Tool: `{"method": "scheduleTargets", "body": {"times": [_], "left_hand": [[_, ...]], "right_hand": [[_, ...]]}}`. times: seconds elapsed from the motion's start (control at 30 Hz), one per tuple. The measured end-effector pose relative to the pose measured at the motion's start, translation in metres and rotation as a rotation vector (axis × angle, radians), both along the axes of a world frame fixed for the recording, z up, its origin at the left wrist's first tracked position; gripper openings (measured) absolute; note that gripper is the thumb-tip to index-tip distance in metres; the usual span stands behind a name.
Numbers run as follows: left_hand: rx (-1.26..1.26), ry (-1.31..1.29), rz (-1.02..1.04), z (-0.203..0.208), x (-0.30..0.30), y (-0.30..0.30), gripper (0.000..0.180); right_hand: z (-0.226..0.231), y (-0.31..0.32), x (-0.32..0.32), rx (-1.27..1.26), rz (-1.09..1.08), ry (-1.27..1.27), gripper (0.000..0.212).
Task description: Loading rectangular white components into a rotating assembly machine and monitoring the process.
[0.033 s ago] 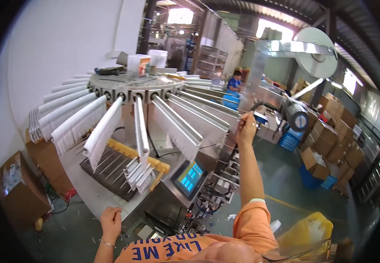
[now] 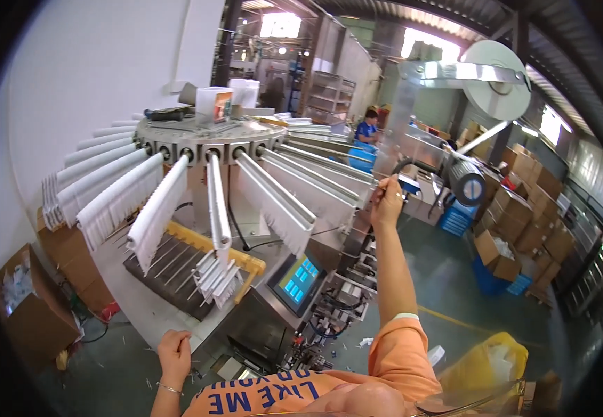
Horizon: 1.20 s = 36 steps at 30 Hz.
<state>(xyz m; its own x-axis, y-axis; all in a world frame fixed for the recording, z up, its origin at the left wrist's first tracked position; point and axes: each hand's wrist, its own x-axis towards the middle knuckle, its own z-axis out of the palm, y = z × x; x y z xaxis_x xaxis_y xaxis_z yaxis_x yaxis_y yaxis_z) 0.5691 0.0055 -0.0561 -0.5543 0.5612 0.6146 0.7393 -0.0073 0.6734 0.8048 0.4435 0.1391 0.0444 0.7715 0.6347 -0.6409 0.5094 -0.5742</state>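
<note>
My right arm stretches forward, and my right hand is closed with fingers pinched at the upright metal frame of the machine. What the fingers grip is too small to make out. Low at my left side, my left hand hangs with curled fingers beside the machine's pale table edge; nothing shows in it. Ahead, a round metal carousel bears long arms hung with rows of thin white strips. A lit touch screen sits below them, left of my right forearm.
Beneath the arms lie a yellow frame and a bundle of white sticks. A large white reel stands high right. Cardboard boxes are piled at right; a person sits farther back. A yellow bag is near me.
The view has shifted slightly, so the scene sits a little farther left. Both hands keep their pose, the right one still at the metal frame.
</note>
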Motion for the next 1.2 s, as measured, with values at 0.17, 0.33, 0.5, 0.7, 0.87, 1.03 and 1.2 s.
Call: {"method": "scheduleTargets", "body": {"times": [0.17,0.33,0.5,0.7,0.87,1.03,1.2], "left_hand": [[0.03,0.011,-0.009,0.003,0.006,0.007,0.007],[0.034,0.041,-0.001,0.001,0.007,0.006,0.009],[0.026,0.045,0.009,-0.001,0.008,0.001,0.009],[0.031,0.021,-0.009,-0.002,0.004,0.002,0.009],[0.019,0.028,-0.008,-0.001,0.005,0.003,0.009],[0.038,0.039,-0.005,-0.002,0.003,0.005,0.007],[0.006,0.058,0.0,0.001,0.005,0.003,0.008]], "right_hand": [[-0.003,0.001,0.018,-0.004,0.008,-0.012,0.035],[-0.003,-0.009,0.026,-0.037,-0.027,-0.039,0.035],[0.0,-0.014,0.031,-0.067,0.013,-0.006,0.035],[0.0,-0.009,0.043,-0.066,-0.056,-0.006,0.035],[-0.005,-0.005,0.055,-0.099,0.011,0.026,0.035],[-0.003,-0.006,0.064,-0.137,-0.058,0.009,0.036],[-0.015,0.003,0.108,-0.249,-0.088,0.186,0.031]]}}
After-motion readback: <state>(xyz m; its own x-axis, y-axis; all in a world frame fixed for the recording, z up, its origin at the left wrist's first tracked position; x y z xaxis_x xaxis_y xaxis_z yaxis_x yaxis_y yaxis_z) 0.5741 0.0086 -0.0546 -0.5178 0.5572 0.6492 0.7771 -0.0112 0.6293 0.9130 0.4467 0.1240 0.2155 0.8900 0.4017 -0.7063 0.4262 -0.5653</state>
